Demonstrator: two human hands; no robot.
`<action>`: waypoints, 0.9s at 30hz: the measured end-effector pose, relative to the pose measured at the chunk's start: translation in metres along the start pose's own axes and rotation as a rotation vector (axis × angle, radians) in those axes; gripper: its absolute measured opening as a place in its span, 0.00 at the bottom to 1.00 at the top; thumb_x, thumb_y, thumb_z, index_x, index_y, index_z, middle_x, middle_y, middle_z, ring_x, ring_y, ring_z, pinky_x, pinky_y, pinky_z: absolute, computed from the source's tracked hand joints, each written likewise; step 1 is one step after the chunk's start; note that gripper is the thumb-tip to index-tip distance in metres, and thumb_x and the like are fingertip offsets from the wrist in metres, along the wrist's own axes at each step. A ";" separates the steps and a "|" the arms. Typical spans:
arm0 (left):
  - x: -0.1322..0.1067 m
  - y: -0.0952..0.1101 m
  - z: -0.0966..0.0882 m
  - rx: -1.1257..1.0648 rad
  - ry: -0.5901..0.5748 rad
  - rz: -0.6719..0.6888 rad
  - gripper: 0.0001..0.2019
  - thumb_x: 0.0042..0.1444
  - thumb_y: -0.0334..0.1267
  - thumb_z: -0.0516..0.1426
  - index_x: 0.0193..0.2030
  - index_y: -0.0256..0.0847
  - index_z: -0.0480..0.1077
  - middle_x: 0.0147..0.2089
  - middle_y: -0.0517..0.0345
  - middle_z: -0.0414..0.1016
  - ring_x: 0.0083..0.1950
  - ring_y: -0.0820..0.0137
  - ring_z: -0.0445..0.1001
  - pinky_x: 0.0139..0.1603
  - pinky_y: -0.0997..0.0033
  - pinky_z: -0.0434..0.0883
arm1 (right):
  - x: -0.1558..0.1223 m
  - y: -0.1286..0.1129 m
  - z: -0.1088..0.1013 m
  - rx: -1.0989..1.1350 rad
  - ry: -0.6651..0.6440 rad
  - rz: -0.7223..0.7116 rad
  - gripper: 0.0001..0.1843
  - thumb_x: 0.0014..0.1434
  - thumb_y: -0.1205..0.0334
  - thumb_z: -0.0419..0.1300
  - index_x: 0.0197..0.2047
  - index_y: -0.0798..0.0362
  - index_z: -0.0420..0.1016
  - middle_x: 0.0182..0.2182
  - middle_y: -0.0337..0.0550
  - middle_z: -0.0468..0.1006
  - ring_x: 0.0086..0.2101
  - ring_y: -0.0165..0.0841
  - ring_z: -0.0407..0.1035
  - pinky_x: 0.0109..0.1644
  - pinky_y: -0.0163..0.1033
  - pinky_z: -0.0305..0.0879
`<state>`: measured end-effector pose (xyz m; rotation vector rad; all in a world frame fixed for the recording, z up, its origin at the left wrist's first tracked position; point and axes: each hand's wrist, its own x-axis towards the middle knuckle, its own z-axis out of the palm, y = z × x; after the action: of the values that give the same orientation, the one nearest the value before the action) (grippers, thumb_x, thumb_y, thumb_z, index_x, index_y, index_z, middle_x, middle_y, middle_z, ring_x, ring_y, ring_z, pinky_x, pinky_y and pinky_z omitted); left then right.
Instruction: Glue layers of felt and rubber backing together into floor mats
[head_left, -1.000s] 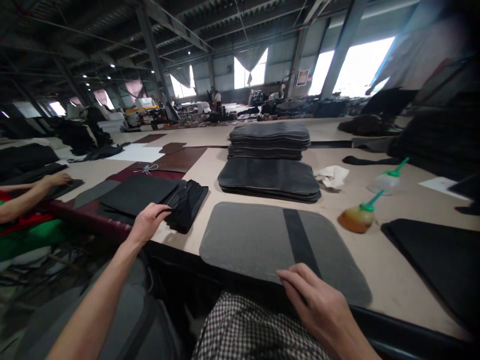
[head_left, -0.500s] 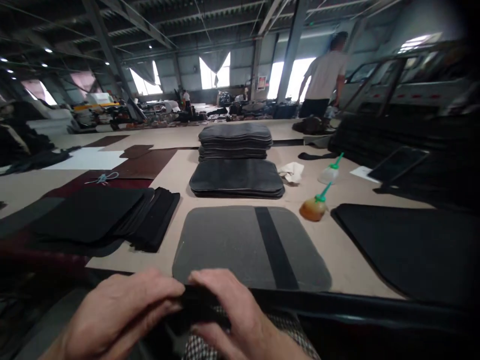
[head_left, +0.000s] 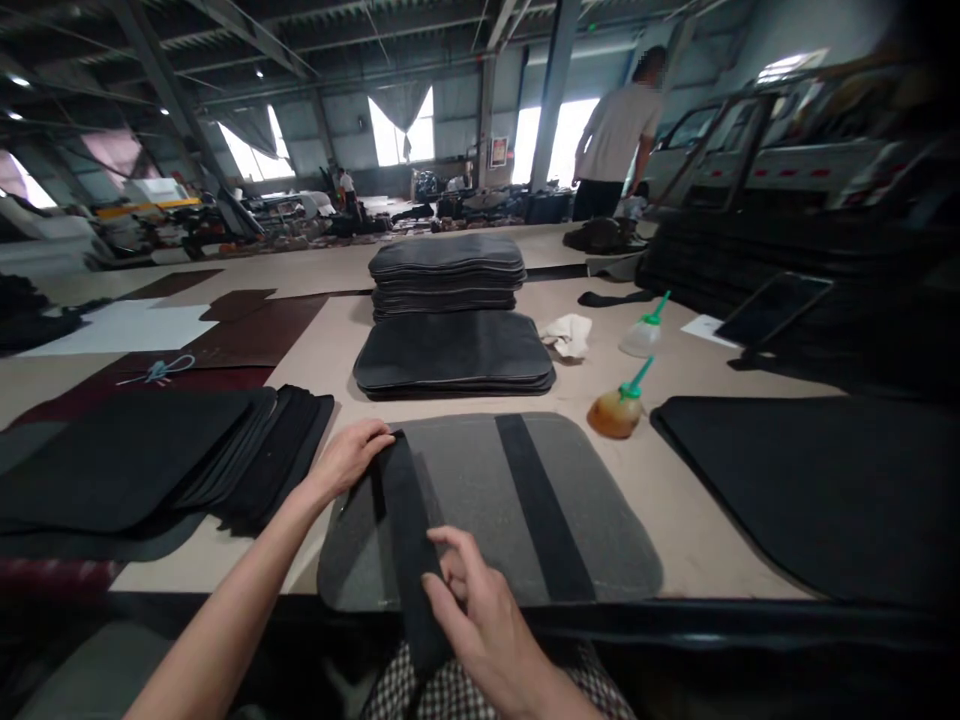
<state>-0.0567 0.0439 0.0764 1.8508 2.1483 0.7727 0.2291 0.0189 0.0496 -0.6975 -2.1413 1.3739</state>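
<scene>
A grey felt pad (head_left: 480, 470) with rounded corners lies at the table's near edge, with one black strip (head_left: 544, 520) stuck down its middle. A second black strip (head_left: 409, 545) lies along the pad's left part and hangs over the near edge. My left hand (head_left: 349, 460) pinches this strip's far end at the pad's top left. My right hand (head_left: 480, 610) presses the strip near the front edge, fingers curled on it.
A fanned pile of black strips and sheets (head_left: 187, 455) lies to the left. Two stacks of dark pads (head_left: 450, 350) sit behind. Two green-capped squeeze bottles (head_left: 619, 408) and a rag (head_left: 568, 335) stand right of them. A large black sheet (head_left: 817, 480) covers the right. A person (head_left: 619, 135) stands far off.
Both hands came up from the table's near edge with a black strip and laid it lengthwise on the grey pad's left part. The view shifted slightly right.
</scene>
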 end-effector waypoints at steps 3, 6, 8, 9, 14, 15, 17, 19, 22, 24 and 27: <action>0.030 -0.015 0.018 0.079 0.001 0.019 0.11 0.64 0.45 0.54 0.37 0.43 0.73 0.40 0.55 0.76 0.45 0.64 0.73 0.48 0.67 0.67 | 0.012 -0.001 0.002 0.126 -0.062 0.077 0.14 0.69 0.58 0.49 0.55 0.50 0.63 0.26 0.30 0.61 0.22 0.26 0.65 0.25 0.31 0.60; 0.050 -0.024 0.028 0.154 -0.011 0.028 0.09 0.64 0.43 0.56 0.36 0.42 0.73 0.39 0.54 0.75 0.45 0.63 0.72 0.47 0.66 0.66 | 0.021 0.000 0.002 0.287 -0.127 0.195 0.14 0.69 0.53 0.49 0.53 0.49 0.62 0.25 0.28 0.62 0.17 0.25 0.68 0.18 0.28 0.57; 0.058 -0.028 0.032 0.195 -0.023 0.028 0.09 0.63 0.44 0.57 0.36 0.42 0.73 0.39 0.54 0.75 0.44 0.63 0.72 0.46 0.66 0.66 | 0.024 0.004 0.002 0.325 -0.129 0.235 0.14 0.69 0.50 0.50 0.51 0.49 0.62 0.24 0.27 0.63 0.17 0.26 0.70 0.15 0.26 0.56; 0.061 -0.029 0.034 0.213 -0.029 0.027 0.09 0.63 0.44 0.57 0.36 0.41 0.73 0.39 0.54 0.75 0.43 0.63 0.72 0.45 0.66 0.65 | 0.025 0.006 0.002 0.333 -0.124 0.248 0.14 0.68 0.50 0.50 0.51 0.49 0.63 0.23 0.27 0.63 0.17 0.26 0.70 0.15 0.26 0.56; 0.069 -0.032 0.041 0.283 -0.040 0.016 0.09 0.62 0.45 0.59 0.36 0.42 0.73 0.39 0.53 0.75 0.44 0.63 0.72 0.44 0.67 0.64 | 0.026 0.014 0.003 0.361 -0.103 0.279 0.13 0.67 0.50 0.51 0.49 0.48 0.63 0.22 0.26 0.64 0.16 0.28 0.71 0.12 0.25 0.54; 0.070 -0.032 0.042 0.295 -0.039 0.016 0.09 0.62 0.45 0.59 0.36 0.42 0.73 0.39 0.53 0.75 0.44 0.63 0.72 0.43 0.67 0.64 | 0.026 0.015 0.003 0.362 -0.098 0.279 0.13 0.67 0.50 0.51 0.49 0.48 0.63 0.22 0.26 0.64 0.16 0.28 0.71 0.12 0.25 0.54; 0.072 -0.031 0.043 0.318 -0.037 0.019 0.09 0.62 0.45 0.60 0.36 0.42 0.73 0.39 0.54 0.75 0.44 0.63 0.72 0.42 0.68 0.64 | 0.026 0.016 0.004 0.363 -0.091 0.278 0.13 0.67 0.50 0.51 0.48 0.49 0.63 0.21 0.26 0.64 0.16 0.28 0.71 0.12 0.25 0.55; 0.072 -0.031 0.044 0.339 -0.034 0.026 0.09 0.61 0.44 0.61 0.35 0.42 0.73 0.38 0.54 0.75 0.43 0.63 0.72 0.41 0.68 0.64 | 0.026 0.017 0.006 0.363 -0.085 0.286 0.13 0.67 0.50 0.51 0.47 0.49 0.63 0.21 0.26 0.64 0.15 0.28 0.70 0.12 0.25 0.55; 0.072 -0.027 0.044 0.367 -0.026 0.041 0.08 0.61 0.43 0.61 0.36 0.41 0.73 0.38 0.54 0.75 0.43 0.64 0.71 0.41 0.68 0.64 | 0.027 0.015 0.006 0.351 -0.088 0.304 0.12 0.66 0.50 0.52 0.46 0.49 0.63 0.20 0.26 0.64 0.15 0.28 0.70 0.12 0.26 0.53; 0.069 -0.023 0.043 0.384 -0.008 0.054 0.07 0.62 0.43 0.60 0.40 0.41 0.73 0.41 0.53 0.74 0.46 0.63 0.70 0.43 0.67 0.65 | 0.027 0.013 0.006 0.324 -0.095 0.315 0.11 0.66 0.51 0.52 0.45 0.49 0.63 0.20 0.26 0.65 0.14 0.28 0.69 0.12 0.26 0.52; 0.063 -0.016 0.045 0.411 -0.011 0.088 0.07 0.64 0.41 0.58 0.44 0.43 0.73 0.46 0.51 0.73 0.50 0.61 0.67 0.47 0.65 0.64 | 0.027 0.010 0.003 0.243 -0.106 0.300 0.08 0.66 0.54 0.52 0.44 0.49 0.64 0.18 0.26 0.66 0.13 0.26 0.66 0.15 0.27 0.53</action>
<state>-0.0615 0.1151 0.0415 2.1442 2.3694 0.3480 0.2082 0.0379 0.0430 -0.8906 -1.9574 1.8285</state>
